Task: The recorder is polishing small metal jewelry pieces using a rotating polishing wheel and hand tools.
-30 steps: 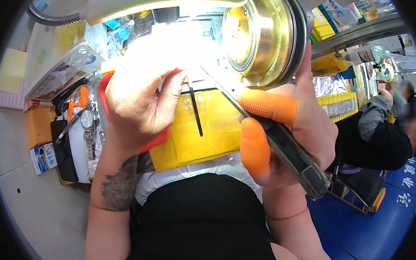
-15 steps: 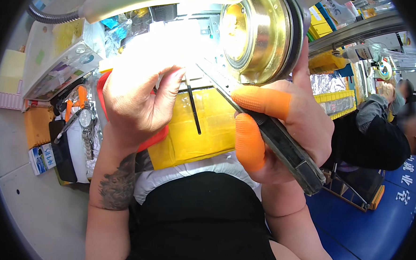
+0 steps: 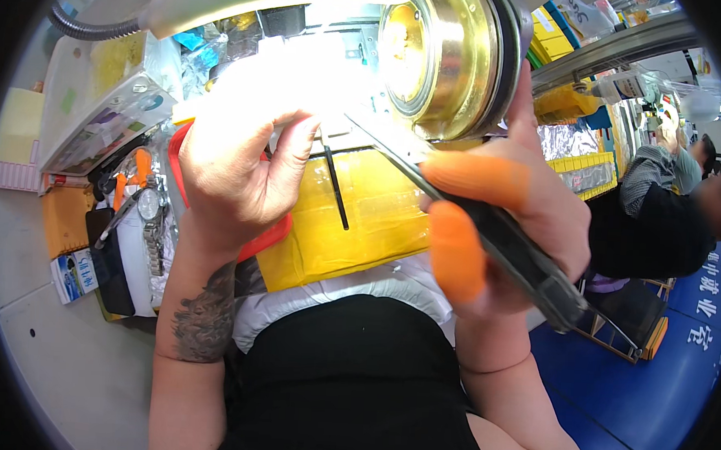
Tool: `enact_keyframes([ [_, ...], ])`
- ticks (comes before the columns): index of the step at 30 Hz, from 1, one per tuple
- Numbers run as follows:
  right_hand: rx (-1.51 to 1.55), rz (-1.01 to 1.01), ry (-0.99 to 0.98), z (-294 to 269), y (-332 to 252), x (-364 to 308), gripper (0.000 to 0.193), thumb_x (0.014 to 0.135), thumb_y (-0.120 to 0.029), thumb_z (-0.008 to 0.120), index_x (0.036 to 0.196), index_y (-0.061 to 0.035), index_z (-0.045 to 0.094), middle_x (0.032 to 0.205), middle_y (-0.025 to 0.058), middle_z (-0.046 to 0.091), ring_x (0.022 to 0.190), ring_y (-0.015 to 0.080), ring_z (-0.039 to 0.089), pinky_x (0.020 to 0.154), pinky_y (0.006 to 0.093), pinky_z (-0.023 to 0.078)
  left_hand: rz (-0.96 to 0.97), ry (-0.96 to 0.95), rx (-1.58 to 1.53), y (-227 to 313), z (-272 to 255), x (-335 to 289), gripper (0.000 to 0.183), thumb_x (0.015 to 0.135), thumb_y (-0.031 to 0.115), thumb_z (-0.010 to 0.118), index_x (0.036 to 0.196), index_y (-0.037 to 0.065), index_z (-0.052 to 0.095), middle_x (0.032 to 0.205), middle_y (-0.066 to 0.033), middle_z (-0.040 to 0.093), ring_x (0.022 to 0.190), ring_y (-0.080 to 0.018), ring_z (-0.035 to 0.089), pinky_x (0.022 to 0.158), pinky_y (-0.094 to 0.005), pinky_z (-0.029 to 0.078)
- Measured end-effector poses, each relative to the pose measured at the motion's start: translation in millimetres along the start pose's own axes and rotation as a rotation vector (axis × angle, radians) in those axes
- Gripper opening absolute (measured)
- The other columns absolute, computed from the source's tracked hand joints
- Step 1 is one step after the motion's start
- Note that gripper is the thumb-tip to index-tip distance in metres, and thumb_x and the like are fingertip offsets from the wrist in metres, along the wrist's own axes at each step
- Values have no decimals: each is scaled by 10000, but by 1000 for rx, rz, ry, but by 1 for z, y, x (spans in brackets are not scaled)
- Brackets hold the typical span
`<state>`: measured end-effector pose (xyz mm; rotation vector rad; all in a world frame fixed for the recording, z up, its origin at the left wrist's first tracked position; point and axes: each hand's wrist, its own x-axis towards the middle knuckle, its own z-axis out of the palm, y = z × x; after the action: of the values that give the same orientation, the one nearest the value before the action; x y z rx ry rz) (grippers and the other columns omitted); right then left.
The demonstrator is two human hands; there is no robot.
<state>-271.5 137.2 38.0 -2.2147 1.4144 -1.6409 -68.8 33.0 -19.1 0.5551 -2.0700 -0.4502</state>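
Note:
My left hand (image 3: 241, 170) is closed in a pinch, its fingertips at the upper end of a thin black stick (image 3: 336, 183). The stick slants down over a yellow, tape-wrapped block (image 3: 352, 225). Strong glare washes out the fingertips and the stick's top. My right hand (image 3: 524, 217), with orange finger cots on the thumb and a finger, grips a utility knife (image 3: 529, 266) by its black handle. Its long metal blade (image 3: 385, 150) points up and left, the tip a little right of the stick's upper end, apart from it.
A brass-coloured round housing (image 3: 442, 62) stands just beyond my right hand. A lit lamp arm (image 3: 282, 5) crosses above. At left lie a wristwatch (image 3: 152, 230), orange-handled scissors (image 3: 142, 165) and a clear box (image 3: 110, 102). Another person (image 3: 654, 232) sits at the far right.
My right hand has drawn the utility knife slightly right and down, away from the stick. My left hand and the black stick have hardly moved.

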Motion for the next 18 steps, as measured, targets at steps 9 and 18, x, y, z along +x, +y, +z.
enact_keyframes([
  [9,711,824,84,-55,29,-84,423,934,-256,678,1170,82,586,758,111,659,570,130,591,689,300,551,12,9,-56,4,-1,6,140,887,-112,649,1012,-54,626,1085,-211,679,1010,-295,713,884,-364,578],
  [18,220,1319,23,-72,31,-74,418,927,4,657,1316,-41,508,694,52,618,564,89,558,522,244,440,-250,-49,114,48,-11,37,99,872,-12,706,959,-59,715,829,-156,747,683,-237,727,662,-296,541],
])
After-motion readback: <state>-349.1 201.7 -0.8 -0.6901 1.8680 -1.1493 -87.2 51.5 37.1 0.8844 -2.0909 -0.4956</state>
